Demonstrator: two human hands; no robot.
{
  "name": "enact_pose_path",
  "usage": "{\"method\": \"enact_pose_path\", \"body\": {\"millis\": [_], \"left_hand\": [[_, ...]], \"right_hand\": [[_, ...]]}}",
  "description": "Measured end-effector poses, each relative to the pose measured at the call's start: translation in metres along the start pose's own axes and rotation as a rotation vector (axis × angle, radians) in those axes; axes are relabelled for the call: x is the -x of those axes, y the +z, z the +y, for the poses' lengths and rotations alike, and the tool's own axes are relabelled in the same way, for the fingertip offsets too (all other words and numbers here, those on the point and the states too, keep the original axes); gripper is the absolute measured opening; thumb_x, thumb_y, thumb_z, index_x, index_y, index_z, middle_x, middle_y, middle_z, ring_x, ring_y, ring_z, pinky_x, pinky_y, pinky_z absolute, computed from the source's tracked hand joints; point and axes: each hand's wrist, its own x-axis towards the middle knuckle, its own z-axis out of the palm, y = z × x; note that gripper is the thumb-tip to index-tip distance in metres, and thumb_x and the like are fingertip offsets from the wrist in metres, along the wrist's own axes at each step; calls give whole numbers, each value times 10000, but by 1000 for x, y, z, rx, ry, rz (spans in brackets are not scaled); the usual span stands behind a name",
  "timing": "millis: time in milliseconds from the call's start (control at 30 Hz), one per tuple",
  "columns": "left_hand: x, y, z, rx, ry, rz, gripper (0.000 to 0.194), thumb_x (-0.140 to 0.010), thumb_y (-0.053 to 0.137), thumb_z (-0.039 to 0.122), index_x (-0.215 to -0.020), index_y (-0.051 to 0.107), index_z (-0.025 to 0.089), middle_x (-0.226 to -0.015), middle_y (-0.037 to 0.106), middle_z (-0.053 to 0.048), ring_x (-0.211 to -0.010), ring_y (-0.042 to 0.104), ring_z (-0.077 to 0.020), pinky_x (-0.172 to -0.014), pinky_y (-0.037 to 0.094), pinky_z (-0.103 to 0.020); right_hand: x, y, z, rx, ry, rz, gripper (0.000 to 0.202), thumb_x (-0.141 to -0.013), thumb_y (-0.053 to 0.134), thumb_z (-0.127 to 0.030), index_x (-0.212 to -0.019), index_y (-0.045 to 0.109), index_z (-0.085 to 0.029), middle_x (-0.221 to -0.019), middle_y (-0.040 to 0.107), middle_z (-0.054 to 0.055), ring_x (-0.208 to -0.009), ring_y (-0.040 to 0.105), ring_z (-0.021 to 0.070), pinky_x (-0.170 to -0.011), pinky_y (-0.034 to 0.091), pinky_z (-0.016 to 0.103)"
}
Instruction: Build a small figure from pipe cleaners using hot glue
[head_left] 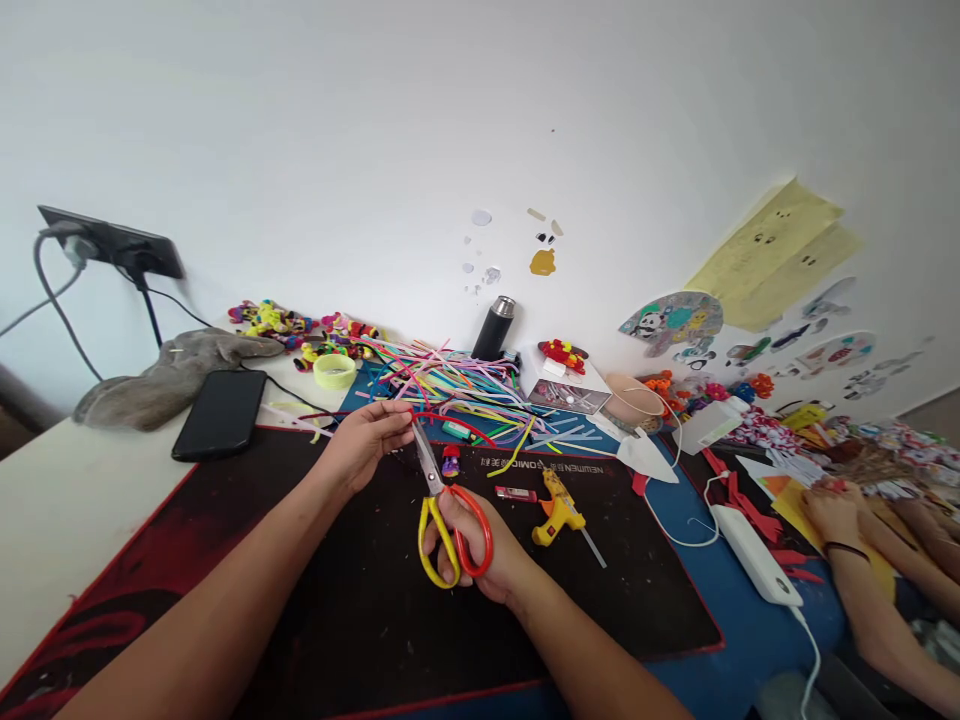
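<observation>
My left hand point(375, 440) pinches one end of a red pipe cleaner point(457, 420), which curves off to the right. My right hand point(476, 545) grips scissors point(429, 470) with one yellow and one red handle, their blades pointing up to the red strand beside my left fingertips. Behind both hands lies a heap of multicoloured pipe cleaners point(442, 380). A small purple and red figure point(450, 461) sits on the black mat point(375, 600) just right of the blades. Further right are a red lighter point(516, 494) and a yellow glue gun point(559, 510).
A black phone point(219, 415), a tape roll point(334, 371) and small figures point(274, 320) are at the left. A black bottle point(493, 328) stands by the wall. At the right are a white power strip point(756, 555) with cables and another person's hands point(836, 515).
</observation>
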Motion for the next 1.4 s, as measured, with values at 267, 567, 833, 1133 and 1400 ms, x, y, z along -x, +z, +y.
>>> {"method": "enact_pose_path", "body": {"millis": [267, 567, 833, 1133, 1400], "left_hand": [[0, 0, 3, -26, 49, 7, 442, -531, 1010, 301, -860, 764, 137, -810, 727, -25, -681, 669, -134, -658, 569, -259], [-2, -2, 8, -112, 151, 75, 532, -495, 1009, 468, -837, 755, 149, -774, 740, -25, -663, 656, -153, -679, 539, -296], [4, 5, 11, -226, 147, 10, 498, -469, 1023, 431, -806, 770, 164, -743, 737, -24, -640, 651, -170, -662, 547, -315], [4, 5, 8, -307, 136, -39, 477, -513, 1007, 423, -829, 761, 164, -728, 744, -28, -637, 663, -179, -657, 549, -316], [3, 2, 3, -496, 257, -56, 408, -667, 909, 511, -869, 750, 194, -736, 743, -30, -667, 692, -213, -655, 561, -332]], "right_hand": [[-3, 4, 8, 37, -45, -67, 738, -865, 765, -660, -1367, 553, -163, -709, 739, 5, -354, 569, 114, -377, 412, 204], [-12, 2, 7, 60, -124, 69, 704, -868, 691, -759, -1229, 616, -159, -666, 709, -9, -312, 503, 88, -332, 353, 191], [-19, 7, 5, 77, -106, 66, 794, -822, 688, -816, -1245, 598, -150, -704, 737, 14, -317, 522, 96, -331, 378, 198], [-21, 7, 6, 103, -90, 61, 804, -819, 679, -828, -1268, 581, -169, -734, 759, 28, -337, 536, 100, -356, 374, 195], [-22, 9, 9, 123, -115, 85, 748, -852, 653, -814, -1226, 603, -169, -650, 696, -20, -310, 502, 96, -331, 348, 193]]}}
